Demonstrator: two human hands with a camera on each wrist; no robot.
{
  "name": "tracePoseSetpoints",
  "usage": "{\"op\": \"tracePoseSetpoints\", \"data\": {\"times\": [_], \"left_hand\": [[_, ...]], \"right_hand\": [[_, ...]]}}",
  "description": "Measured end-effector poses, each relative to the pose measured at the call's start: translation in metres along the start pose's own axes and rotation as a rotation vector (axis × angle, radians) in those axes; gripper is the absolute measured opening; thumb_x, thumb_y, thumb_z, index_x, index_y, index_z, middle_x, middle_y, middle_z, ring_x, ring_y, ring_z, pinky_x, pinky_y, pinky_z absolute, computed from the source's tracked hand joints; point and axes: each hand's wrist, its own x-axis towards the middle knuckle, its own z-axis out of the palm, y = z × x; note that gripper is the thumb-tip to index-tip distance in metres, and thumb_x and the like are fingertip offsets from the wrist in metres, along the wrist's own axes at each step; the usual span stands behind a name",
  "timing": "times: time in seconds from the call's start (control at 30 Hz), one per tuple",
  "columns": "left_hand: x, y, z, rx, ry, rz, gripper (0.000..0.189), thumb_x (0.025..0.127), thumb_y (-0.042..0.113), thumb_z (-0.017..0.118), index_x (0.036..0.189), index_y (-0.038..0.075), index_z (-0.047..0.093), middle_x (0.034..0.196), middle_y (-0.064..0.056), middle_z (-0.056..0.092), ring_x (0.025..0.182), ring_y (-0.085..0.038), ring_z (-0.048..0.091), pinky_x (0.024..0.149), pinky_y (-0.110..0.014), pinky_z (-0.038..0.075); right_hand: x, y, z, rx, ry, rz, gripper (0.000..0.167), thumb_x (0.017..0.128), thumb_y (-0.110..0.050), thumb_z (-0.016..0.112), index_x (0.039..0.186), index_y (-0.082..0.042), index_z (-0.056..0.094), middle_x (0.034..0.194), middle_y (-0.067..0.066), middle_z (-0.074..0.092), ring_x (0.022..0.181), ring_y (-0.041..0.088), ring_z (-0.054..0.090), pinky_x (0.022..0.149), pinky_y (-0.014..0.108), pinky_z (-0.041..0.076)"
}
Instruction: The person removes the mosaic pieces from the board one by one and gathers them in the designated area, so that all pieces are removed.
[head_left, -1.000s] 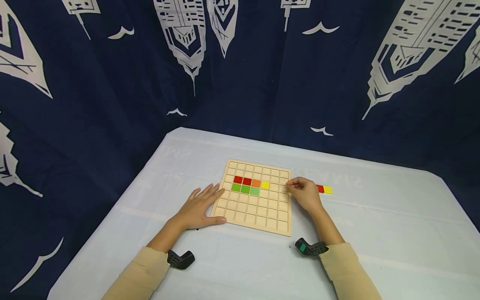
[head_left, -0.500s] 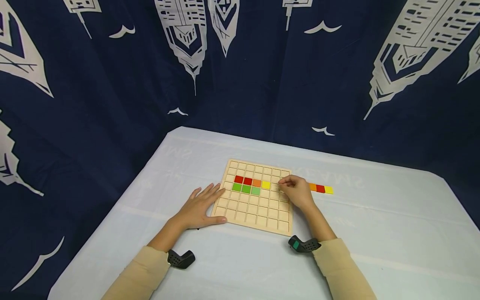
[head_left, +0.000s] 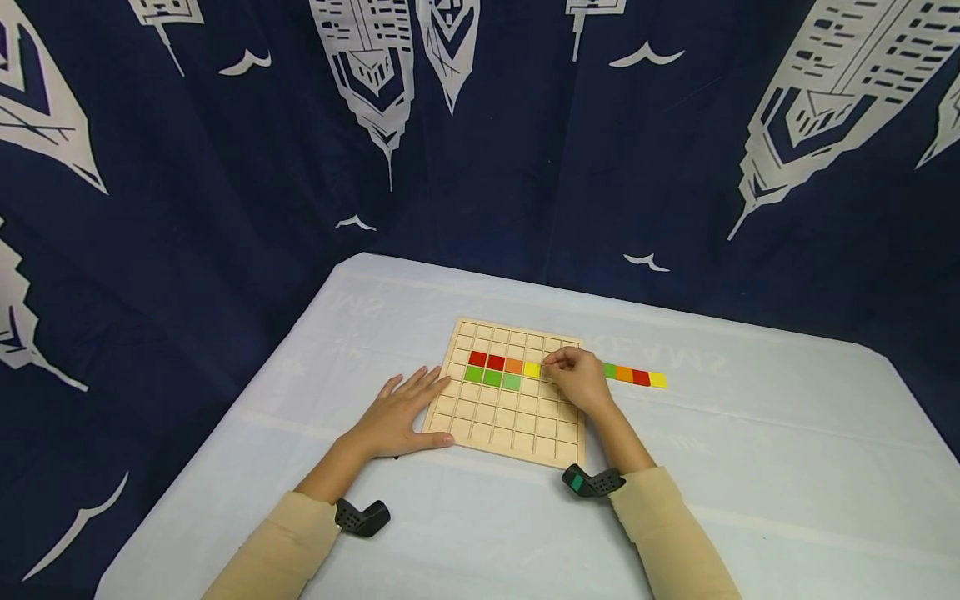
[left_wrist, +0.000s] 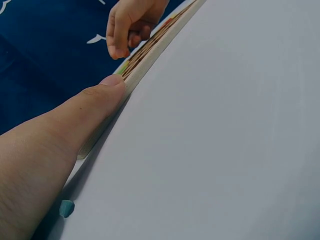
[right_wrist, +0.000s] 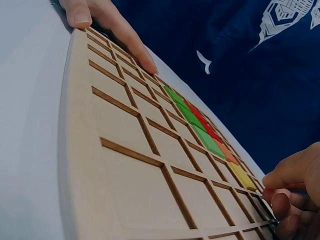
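A wooden grid board [head_left: 504, 425] lies on the table, several coloured square tiles set in its cells. One row has two red tiles [head_left: 486, 361], an orange tile [head_left: 513, 366] and a yellow tile [head_left: 532, 369]. Green tiles [head_left: 483, 377] sit in the row nearer me. My left hand [head_left: 393, 418] rests spread at the board's left edge, thumb on the near corner. Over the board, my right hand [head_left: 577, 377] pinches a small tile at its fingertips, right beside the yellow tile. The fingers mostly hide that tile; I cannot tell its colour.
To the right of the board, loose tiles [head_left: 633, 377] in green, orange, red and yellow lie in a row on the white tablecloth [head_left: 780, 450]. A dark blue patterned curtain [head_left: 525, 183] hangs behind the table. Black devices [head_left: 362, 518] are strapped at both wrists.
My right hand has moved left from the board's right edge to beside the yellow tile, uncovering the orange and green loose tiles. My left hand has stayed in place.
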Motion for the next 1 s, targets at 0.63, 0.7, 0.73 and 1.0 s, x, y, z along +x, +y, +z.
{"op": "tracePoseSetpoints", "data": {"times": [0.63,0.7,0.73,1.0], "left_hand": [[0.0006,-0.0004,-0.0001,0.003,0.009,0.016,0.094,0.082,0.068,0.059,0.155,0.016,0.03,0.16,-0.007,0.022,0.148,-0.027,0.013,0.115,-0.056,0.009],[0.0008,-0.0007,0.0001,0.005,0.009,0.017,0.094,0.083,0.069,0.059,0.155,0.016,0.03,0.16,-0.007,0.022,0.148,-0.028,0.013,0.115,-0.056,0.009],[0.0009,-0.0008,0.0002,0.005,0.008,0.017,0.094,0.083,0.069,0.059,0.155,0.016,0.03,0.16,-0.007,0.022,0.148,-0.028,0.013,0.115,-0.056,0.009],[0.0003,-0.0016,0.0005,-0.002,0.015,0.018,0.094,0.083,0.069,0.059,0.155,0.015,0.03,0.16,-0.007,0.022,0.148,-0.028,0.013,0.115,-0.057,0.009]], "right_hand": [[0.0022,0.0063,0.0054,-0.049,-0.02,-0.044,0.009,0.087,-0.007,0.07,0.094,-0.001,0.07,0.079,0.006,0.064,0.066,0.016,0.054,0.058,0.024,0.044],[0.0019,0.0066,0.0053,-0.043,-0.039,-0.049,0.013,0.087,-0.009,0.07,0.096,0.0,0.07,0.08,0.006,0.063,0.068,0.016,0.054,0.059,0.024,0.045],[0.002,0.0066,0.0053,-0.042,-0.049,-0.05,0.014,0.087,-0.009,0.071,0.098,0.0,0.07,0.081,0.006,0.063,0.068,0.016,0.054,0.06,0.025,0.045],[0.0006,0.0048,0.0058,-0.066,-0.091,-0.069,0.024,0.089,-0.011,0.07,0.108,0.003,0.069,0.079,0.006,0.061,0.068,0.018,0.052,0.062,0.03,0.045]]}}
